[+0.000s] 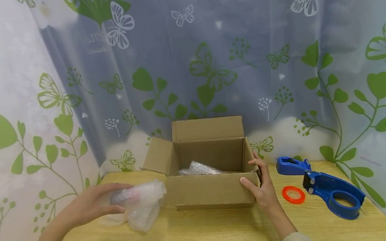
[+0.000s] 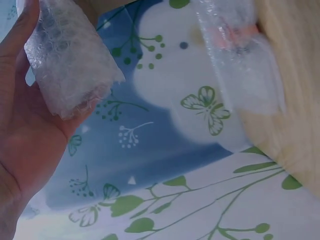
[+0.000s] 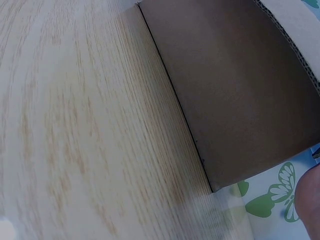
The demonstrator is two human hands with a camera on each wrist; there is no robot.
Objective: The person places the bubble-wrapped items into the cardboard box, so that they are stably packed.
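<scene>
My left hand (image 1: 97, 203) holds a bubble-wrapped bundle (image 1: 141, 202) to the left of an open cardboard box (image 1: 211, 191). Up close in the left wrist view, clear bubble wrap (image 2: 70, 60) lies between the thumb and the palm; what it wraps is hidden. With thumb on the front and fingers along the right side, my right hand (image 1: 265, 189) grips the box's right front corner. Inside the box sits more bubble wrap (image 1: 199, 169), its lower part hidden by the front wall. The left flap (image 1: 159, 155) and back flap (image 1: 208, 128) stand folded outward.
Another bubble-wrapped piece (image 2: 240, 55) with an orange-red band lies on the wooden table (image 1: 205, 237). To the right of the box are a blue tape dispenser (image 1: 291, 166), a red-orange tape roll (image 1: 293, 195) and a blue handheld tape cutter (image 1: 336, 195). A patterned curtain (image 1: 179, 59) hangs behind.
</scene>
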